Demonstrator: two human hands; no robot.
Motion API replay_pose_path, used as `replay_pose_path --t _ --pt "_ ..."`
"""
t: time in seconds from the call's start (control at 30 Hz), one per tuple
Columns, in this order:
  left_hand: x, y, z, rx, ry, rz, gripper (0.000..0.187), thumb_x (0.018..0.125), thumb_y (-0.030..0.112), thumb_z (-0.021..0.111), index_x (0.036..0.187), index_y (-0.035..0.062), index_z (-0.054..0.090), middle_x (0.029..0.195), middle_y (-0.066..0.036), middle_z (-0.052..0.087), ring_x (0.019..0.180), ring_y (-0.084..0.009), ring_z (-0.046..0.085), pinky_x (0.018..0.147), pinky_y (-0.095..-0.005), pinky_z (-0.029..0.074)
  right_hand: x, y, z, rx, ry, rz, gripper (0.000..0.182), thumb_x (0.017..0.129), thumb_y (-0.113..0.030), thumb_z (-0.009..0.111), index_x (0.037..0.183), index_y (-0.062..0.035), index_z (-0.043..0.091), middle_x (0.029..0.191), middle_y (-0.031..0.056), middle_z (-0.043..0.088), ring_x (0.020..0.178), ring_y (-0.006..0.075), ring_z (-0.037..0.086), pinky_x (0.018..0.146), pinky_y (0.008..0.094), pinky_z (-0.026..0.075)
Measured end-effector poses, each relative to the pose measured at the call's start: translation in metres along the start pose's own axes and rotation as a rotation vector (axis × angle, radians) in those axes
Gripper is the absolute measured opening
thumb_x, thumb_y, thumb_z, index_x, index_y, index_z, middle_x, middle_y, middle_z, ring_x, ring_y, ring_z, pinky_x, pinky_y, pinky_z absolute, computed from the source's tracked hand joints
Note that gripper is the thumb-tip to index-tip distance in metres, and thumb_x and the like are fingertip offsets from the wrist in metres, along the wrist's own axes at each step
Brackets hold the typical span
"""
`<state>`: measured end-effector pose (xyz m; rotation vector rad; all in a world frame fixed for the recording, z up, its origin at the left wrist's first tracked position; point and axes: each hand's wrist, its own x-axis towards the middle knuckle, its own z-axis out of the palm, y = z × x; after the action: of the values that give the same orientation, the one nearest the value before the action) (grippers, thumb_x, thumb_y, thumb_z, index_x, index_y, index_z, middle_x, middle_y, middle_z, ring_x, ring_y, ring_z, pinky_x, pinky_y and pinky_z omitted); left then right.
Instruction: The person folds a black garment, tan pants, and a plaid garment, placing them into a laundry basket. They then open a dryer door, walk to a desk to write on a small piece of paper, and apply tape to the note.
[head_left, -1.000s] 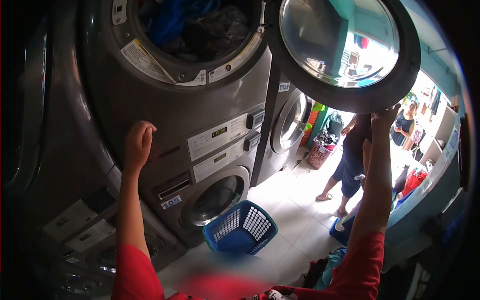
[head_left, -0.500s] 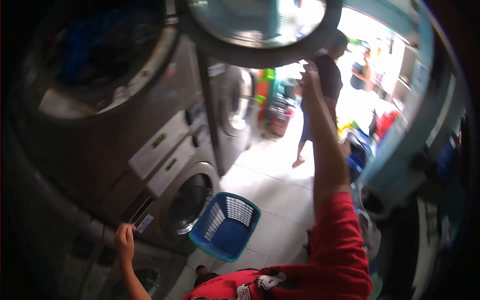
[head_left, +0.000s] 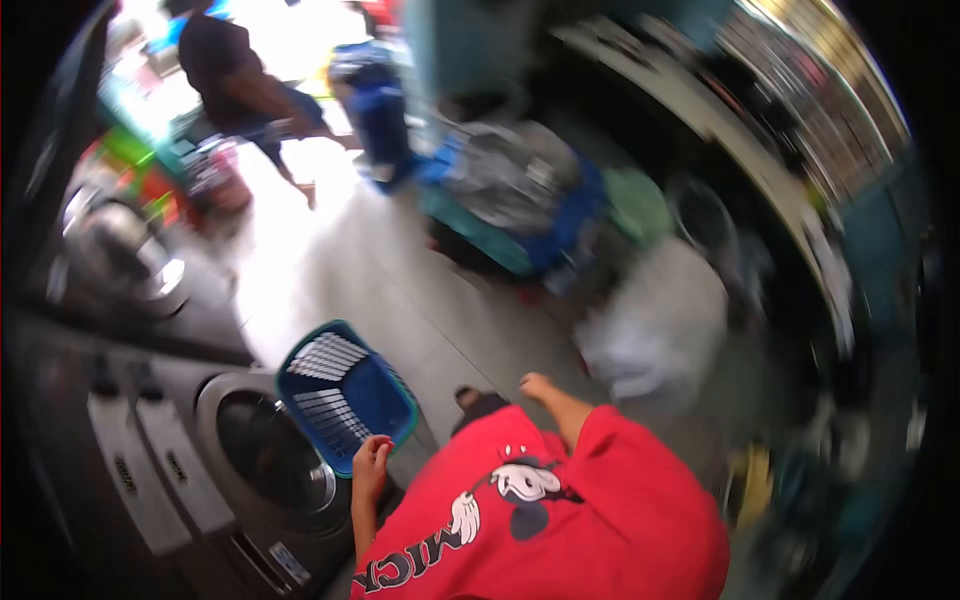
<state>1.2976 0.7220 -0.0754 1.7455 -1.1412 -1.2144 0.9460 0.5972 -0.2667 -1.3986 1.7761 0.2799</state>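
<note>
My left hand point(head_left: 372, 458) hangs just in front of the near rim of a blue plastic laundry basket point(head_left: 352, 400) on the floor. Its fingers are curled together; whether anything is between them is too small to tell. Lower centre, my right hand point(head_left: 537, 386) is held close to my red shirt, its fingers folded in, and what it might hold cannot be made out. The basket looks empty and stands beside the round door of a front-loading machine point(head_left: 268, 450).
Another person point(head_left: 225, 80) stands at the upper left. A blue container piled with grey cloth point(head_left: 510, 180), a whitish bag point(head_left: 660, 320) and a blue barrel point(head_left: 375, 110) line the right side. A long shelf point(head_left: 720, 130) runs behind them.
The view has swung right and down. My right arm, raised toward an open round machine door before, is now lowered near my body. My left hand has moved from the machine panel to near the basket.
</note>
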Motion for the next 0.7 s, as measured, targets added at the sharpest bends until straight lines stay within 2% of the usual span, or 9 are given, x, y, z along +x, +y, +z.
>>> replay_pose_path --t 0.07,0.1,0.13,0.2,0.33,0.47,0.57,0.67,0.7 --pt "0.005 -0.03 0.005 0.124 -0.202 -0.033 0.012 0.082 0.005 0.049 0.09 -0.0008 0.055 0.08 -0.009 0.061 0.075 -0.0137 0.058 0.068 -0.0244 0.044 -0.069 0.124 0.003 0.073 0.071 0.352 0.022 0.071 -0.017 0.053 0.09 -0.0148 0.064 0.099 0.0092 0.06 0.093 0.0277 0.056 0.081 0.0356 0.044" --pt "0.007 -0.039 0.006 0.189 -0.284 -0.044 0.012 0.082 0.006 0.049 0.09 -0.0008 0.055 0.08 -0.009 0.061 0.076 -0.0139 0.058 0.068 -0.0246 0.044 -0.104 0.176 0.013 0.139 0.291 0.479 0.017 0.074 -0.015 0.05 0.087 -0.0131 0.062 0.088 0.0097 0.062 0.077 0.0249 0.059 0.068 0.0348 0.047" --pt "0.009 -0.049 0.006 0.226 -0.377 -0.056 0.012 0.081 0.006 0.05 0.091 -0.0008 0.055 0.081 -0.01 0.061 0.076 -0.0139 0.058 0.069 -0.0246 0.044 -0.113 0.255 0.05 0.552 0.516 0.52 0.015 0.077 -0.013 0.046 0.09 -0.0128 0.055 0.075 0.0076 0.06 0.061 0.0169 0.056 0.051 0.0295 0.045" --pt "0.018 -0.061 0.011 0.416 -0.492 -0.076 0.013 0.081 0.009 0.052 0.091 0.0003 0.055 0.081 -0.01 0.062 0.077 -0.0156 0.059 0.068 -0.0263 0.045 -0.22 0.246 0.012 1.226 0.688 0.752 0.018 0.08 -0.011 0.042 0.096 -0.0132 0.049 0.07 0.0049 0.056 0.055 0.0102 0.051 0.043 0.0235 0.039" --pt "0.039 -0.079 0.039 0.623 -0.602 0.042 0.017 0.079 0.013 0.054 0.09 0.0018 0.056 0.08 -0.013 0.061 0.076 -0.0215 0.06 0.067 -0.0296 0.045 -0.299 0.272 0.069 1.561 1.008 0.87 0.021 0.081 -0.012 0.039 0.101 -0.0129 0.046 0.075 0.0061 0.056 0.053 0.0119 0.052 0.04 0.0239 0.038" --pt "0.05 -0.042 0.108 0.7 -0.698 0.268 0.018 0.077 0.016 0.053 0.089 0.0021 0.056 0.082 -0.015 0.06 0.077 -0.0272 0.059 0.068 -0.0329 0.045 -0.321 0.254 0.173 1.871 0.673 0.659 0.021 0.081 -0.014 0.043 0.101 -0.0116 0.045 0.075 0.008 0.056 0.055 0.0168 0.053 0.038 0.0246 0.038" --pt "0.041 -0.001 0.175 0.731 -0.822 0.376 0.021 0.078 0.016 0.052 0.093 0.0028 0.055 0.084 -0.016 0.06 0.08 -0.0309 0.058 0.069 -0.0347 0.045 -0.343 0.234 0.211 1.95 0.315 0.65 0.028 0.08 -0.027 0.05 0.103 -0.0121 0.048 0.088 0.01 0.058 0.075 0.0205 0.057 0.061 0.033 0.044" --pt "0.04 -0.001 0.249 0.792 -0.947 0.436 0.022 0.079 0.018 0.051 0.094 0.0016 0.055 0.085 -0.015 0.061 0.08 -0.0267 0.058 0.07 -0.0336 0.045 -0.359 0.264 0.212 1.888 0.392 0.708 0.031 0.081 -0.029 0.049 0.108 -0.0133 0.047 0.099 0.009 0.057 0.083 0.0198 0.056 0.068 0.0336 0.042" --pt "0.043 -0.009 0.276 0.72 -0.973 0.283 0.023 0.078 0.018 0.051 0.094 0.0016 0.054 0.086 -0.013 0.061 0.081 -0.0238 0.058 0.069 -0.0326 0.045 -0.363 0.283 0.201 1.894 0.385 0.703 0.031 0.081 -0.029 0.049 0.108 -0.0133 0.047 0.099 0.009 0.057 0.083 0.0198 0.056 0.068 0.0336 0.042"
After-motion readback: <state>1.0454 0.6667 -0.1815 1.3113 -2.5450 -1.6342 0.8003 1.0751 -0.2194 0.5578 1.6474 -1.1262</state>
